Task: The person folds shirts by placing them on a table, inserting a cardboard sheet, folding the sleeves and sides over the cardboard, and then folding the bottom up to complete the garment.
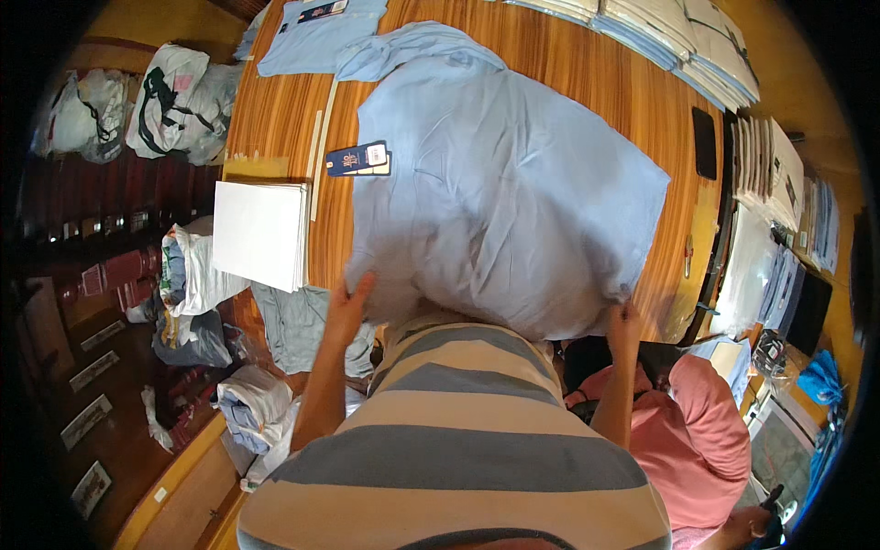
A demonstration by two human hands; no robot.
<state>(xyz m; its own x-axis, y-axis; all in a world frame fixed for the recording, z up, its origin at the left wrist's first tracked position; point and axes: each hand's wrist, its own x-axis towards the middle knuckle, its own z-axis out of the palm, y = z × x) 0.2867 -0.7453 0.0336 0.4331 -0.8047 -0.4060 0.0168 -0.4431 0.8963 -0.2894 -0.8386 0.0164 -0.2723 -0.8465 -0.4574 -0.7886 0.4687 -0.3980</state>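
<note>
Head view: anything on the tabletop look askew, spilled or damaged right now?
I see no spill or damage. The light-blue shirt is creased down the middle and bunched at its far end, so it isn't lying flat. The dark-blue tags sit tilted across its left edge, partly on the wooden table.

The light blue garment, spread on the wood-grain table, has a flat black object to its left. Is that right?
Not quite: the flat black object is to the right of the light blue garment, as the head view shows.
</note>
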